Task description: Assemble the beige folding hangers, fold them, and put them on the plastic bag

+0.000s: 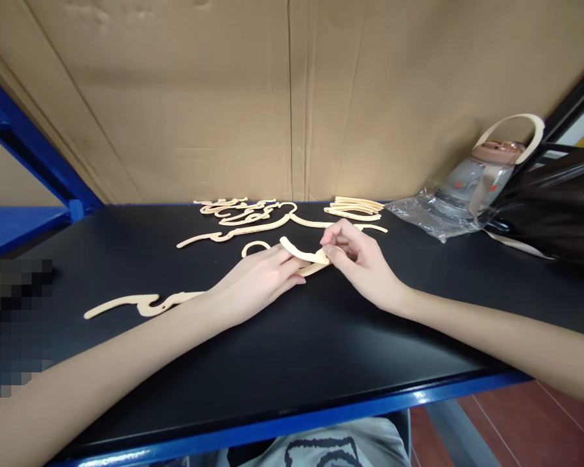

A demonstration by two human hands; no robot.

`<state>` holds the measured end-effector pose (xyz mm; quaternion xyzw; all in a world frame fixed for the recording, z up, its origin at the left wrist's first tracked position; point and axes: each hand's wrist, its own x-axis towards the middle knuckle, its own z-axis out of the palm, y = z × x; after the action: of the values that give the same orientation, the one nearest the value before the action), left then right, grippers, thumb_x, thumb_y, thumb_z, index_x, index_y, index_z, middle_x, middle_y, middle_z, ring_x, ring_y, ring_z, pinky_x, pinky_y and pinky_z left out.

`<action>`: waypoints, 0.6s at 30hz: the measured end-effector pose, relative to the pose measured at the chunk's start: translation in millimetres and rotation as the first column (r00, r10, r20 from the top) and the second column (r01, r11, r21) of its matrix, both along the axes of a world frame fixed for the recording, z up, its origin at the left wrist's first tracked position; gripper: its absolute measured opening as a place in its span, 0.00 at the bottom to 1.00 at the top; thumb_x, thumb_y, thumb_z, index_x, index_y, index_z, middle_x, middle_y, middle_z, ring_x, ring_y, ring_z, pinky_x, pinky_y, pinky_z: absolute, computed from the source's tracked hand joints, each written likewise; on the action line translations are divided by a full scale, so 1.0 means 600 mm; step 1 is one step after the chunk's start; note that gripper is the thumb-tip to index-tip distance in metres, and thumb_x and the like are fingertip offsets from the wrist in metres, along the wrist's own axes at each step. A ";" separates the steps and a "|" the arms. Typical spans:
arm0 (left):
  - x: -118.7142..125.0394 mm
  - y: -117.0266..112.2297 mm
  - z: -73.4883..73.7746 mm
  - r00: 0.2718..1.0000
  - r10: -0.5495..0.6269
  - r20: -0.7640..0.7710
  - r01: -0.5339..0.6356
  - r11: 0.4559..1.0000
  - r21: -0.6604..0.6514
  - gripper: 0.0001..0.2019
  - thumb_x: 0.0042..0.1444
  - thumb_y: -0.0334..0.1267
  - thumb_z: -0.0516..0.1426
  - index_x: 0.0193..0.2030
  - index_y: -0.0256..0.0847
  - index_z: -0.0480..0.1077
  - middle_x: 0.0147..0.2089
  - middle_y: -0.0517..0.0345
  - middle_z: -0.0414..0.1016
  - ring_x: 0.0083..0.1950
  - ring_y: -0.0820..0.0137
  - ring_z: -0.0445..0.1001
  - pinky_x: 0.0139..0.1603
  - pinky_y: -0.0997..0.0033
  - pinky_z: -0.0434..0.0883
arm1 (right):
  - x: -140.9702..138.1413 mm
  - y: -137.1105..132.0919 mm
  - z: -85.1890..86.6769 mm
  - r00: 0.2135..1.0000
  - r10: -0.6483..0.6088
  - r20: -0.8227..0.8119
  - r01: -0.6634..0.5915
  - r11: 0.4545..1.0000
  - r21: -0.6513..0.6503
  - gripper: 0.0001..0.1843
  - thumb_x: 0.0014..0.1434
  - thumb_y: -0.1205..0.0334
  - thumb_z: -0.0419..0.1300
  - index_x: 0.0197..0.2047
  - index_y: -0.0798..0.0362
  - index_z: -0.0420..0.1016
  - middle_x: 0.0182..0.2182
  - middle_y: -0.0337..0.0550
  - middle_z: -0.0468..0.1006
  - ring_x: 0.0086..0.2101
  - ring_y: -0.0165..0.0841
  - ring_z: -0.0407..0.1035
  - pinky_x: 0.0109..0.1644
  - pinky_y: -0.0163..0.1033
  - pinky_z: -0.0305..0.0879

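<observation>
My left hand [257, 279] and my right hand [360, 259] meet over the middle of the black table [282, 363]. Both pinch a curved, pale wooden strip [299, 251] that arcs up between them. A second thin piece lies under the fingers, partly hidden. A long wavy wooden cut-out [141, 303] lies flat on the table just left of my left wrist. Beyond the hands lie a large looping wooden outline [253, 224] and a small wooden arc [254, 247].
A stack of curved wooden strips [355, 207] sits at the back. At the right are crumpled clear plastic [428, 217], a bottle with a strap [486, 168] and a dark bag [555, 207]. Cardboard [292, 97] walls the back; a blue frame [34, 162] stands left.
</observation>
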<state>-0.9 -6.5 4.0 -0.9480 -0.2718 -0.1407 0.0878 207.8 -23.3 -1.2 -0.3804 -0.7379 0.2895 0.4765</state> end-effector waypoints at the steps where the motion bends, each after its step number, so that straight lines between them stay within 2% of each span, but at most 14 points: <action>1: -0.001 0.001 -0.001 1.000 -0.007 0.009 0.007 1.000 -0.009 0.12 0.68 0.39 0.48 0.52 0.40 0.68 0.50 0.51 0.72 0.47 0.64 0.73 0.43 0.67 0.71 | -0.001 0.005 -0.001 0.998 0.007 -0.060 -0.010 0.999 -0.042 0.02 0.60 0.66 0.54 0.35 0.51 0.62 0.26 0.31 0.64 0.23 0.23 0.56 0.27 0.31 0.54; 6: -0.002 0.002 -0.001 0.998 0.063 -0.023 -0.065 0.995 -0.081 0.13 0.68 0.43 0.48 0.52 0.41 0.68 0.46 0.55 0.72 0.45 0.67 0.73 0.38 0.70 0.69 | 0.004 0.032 -0.008 0.951 -0.082 -0.299 0.010 0.972 -0.234 0.09 0.55 0.60 0.62 0.33 0.53 0.66 0.22 0.29 0.64 0.18 0.20 0.54 0.22 0.31 0.51; 9: -0.001 0.001 0.001 0.995 0.095 -0.041 -0.099 0.989 -0.106 0.14 0.68 0.43 0.48 0.52 0.41 0.68 0.46 0.56 0.71 0.45 0.68 0.73 0.37 0.70 0.68 | 0.013 0.044 -0.010 0.900 -0.218 -0.377 0.140 0.965 -0.224 0.08 0.55 0.59 0.63 0.35 0.53 0.71 0.21 0.30 0.64 0.19 0.21 0.55 0.22 0.31 0.52; 11: -0.001 0.001 0.002 0.994 0.100 -0.039 -0.104 0.988 -0.117 0.14 0.68 0.43 0.47 0.52 0.42 0.68 0.46 0.57 0.71 0.46 0.68 0.73 0.37 0.70 0.67 | 0.018 0.047 -0.008 0.882 -0.277 -0.380 0.249 0.961 -0.122 0.09 0.57 0.57 0.62 0.37 0.53 0.74 0.24 0.33 0.67 0.21 0.23 0.58 0.24 0.32 0.56; 14: -0.001 0.001 0.003 0.993 0.108 -0.049 -0.114 0.985 -0.133 0.14 0.68 0.43 0.47 0.52 0.42 0.68 0.46 0.57 0.71 0.46 0.68 0.73 0.38 0.70 0.67 | 0.021 0.041 -0.003 0.921 -0.285 -0.265 0.343 0.917 0.205 0.10 0.62 0.56 0.58 0.36 0.52 0.76 0.31 0.40 0.72 0.31 0.28 0.66 0.34 0.36 0.64; 16: -0.002 0.002 0.003 0.993 0.108 -0.055 -0.115 0.983 -0.140 0.14 0.68 0.43 0.47 0.52 0.42 0.68 0.45 0.57 0.71 0.45 0.68 0.73 0.38 0.70 0.68 | 0.020 0.034 0.001 0.945 -0.292 -0.147 0.327 0.845 0.423 0.14 0.66 0.57 0.53 0.33 0.51 0.76 0.34 0.42 0.72 0.38 0.32 0.68 0.43 0.39 0.65; 18: -0.002 0.002 0.002 0.993 0.103 -0.051 -0.109 0.983 -0.146 0.14 0.68 0.43 0.47 0.52 0.42 0.69 0.45 0.57 0.70 0.45 0.68 0.73 0.38 0.70 0.68 | 0.020 0.028 0.001 0.958 -0.280 -0.060 0.269 0.805 0.529 0.18 0.68 0.56 0.49 0.30 0.51 0.74 0.34 0.43 0.71 0.38 0.33 0.68 0.45 0.40 0.65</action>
<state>-2.2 -5.3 5.5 -0.9388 -0.3297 -0.0946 0.0304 219.6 -6.5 -0.6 -0.3389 -0.7311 -0.0023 0.5921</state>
